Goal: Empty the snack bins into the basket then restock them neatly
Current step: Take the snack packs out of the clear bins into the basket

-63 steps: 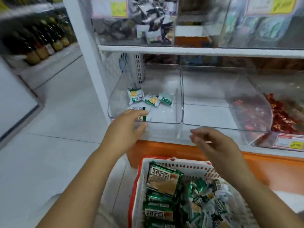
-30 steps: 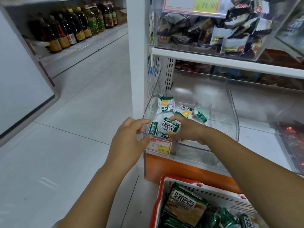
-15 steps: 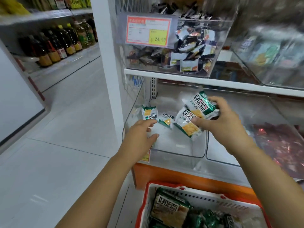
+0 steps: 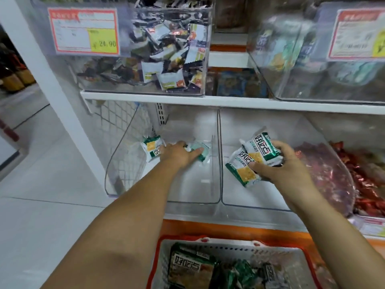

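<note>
My left hand (image 4: 179, 155) reaches deep into the left clear snack bin (image 4: 193, 198), its fingers lying flat on a small green packet (image 4: 201, 152). Another green-and-white packet (image 4: 152, 150) lies just left of that hand, at the bin's back. My right hand (image 4: 279, 170) grips a bunch of green-and-white snack packets (image 4: 252, 159) above the middle clear bin (image 4: 254, 202), which holds nothing else. Directly below me stands the white basket with a red rim (image 4: 229, 248), holding several of the same packets (image 4: 191, 268).
To the right, a bin (image 4: 337, 176) holds red-wrapped sweets. The white shelf above (image 4: 229, 102) carries a bin of mixed packets (image 4: 166, 65) with a price tag and another bin (image 4: 325, 59). An orange base runs under the bins. White floor tiles spread to the left.
My left hand has pushed further into the left bin onto the packets at its back. My right hand has carried its packets rightward, over the middle bin.
</note>
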Available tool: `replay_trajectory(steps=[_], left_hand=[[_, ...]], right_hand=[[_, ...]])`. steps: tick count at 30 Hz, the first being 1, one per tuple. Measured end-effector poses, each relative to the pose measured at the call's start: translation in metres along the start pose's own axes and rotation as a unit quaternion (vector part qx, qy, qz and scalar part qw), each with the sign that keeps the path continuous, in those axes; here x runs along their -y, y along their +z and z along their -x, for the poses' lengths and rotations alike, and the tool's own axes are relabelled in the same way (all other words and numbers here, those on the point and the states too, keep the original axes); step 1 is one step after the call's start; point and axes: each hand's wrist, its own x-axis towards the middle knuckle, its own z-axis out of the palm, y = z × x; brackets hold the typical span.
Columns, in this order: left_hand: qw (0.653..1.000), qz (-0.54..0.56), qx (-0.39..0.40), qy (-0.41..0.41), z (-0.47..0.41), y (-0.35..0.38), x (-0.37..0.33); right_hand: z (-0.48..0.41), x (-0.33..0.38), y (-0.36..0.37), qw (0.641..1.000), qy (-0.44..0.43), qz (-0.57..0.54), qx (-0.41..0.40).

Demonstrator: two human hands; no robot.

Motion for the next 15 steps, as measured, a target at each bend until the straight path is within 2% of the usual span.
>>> replay_trajectory(steps=[3, 6, 8, 11, 15], left_hand=[[0.999, 0.026, -0.029, 0.005, 0.002, 0.006, -0.004], [0.984, 0.161, -0.043, 0.055, 0.006, 0.009, -0.003], [0.973, 0.217, -0.023, 0.073, 0.009, 0.010, -0.004], [0.949, 0.308, 0.021, 0.056, 0.014, 0.012, -0.012], [0.949, 0.314, -0.004, 0.037, 0.013, 0.012, -0.020]], right_hand=[[-0.004, -0.002, -0.001, 1.000, 0.005, 0.016, 0.007], [-0.004, -0.005, -0.004, 1.000, 0.009, 0.027, 0.012], [-0.001, -0.005, -0.005, 0.999, 0.010, 0.033, 0.011], [0.003, -0.006, -0.007, 0.999, 0.012, 0.034, 0.007], [0.005, -0.007, -0.006, 0.999, 0.009, 0.040, 0.002]])
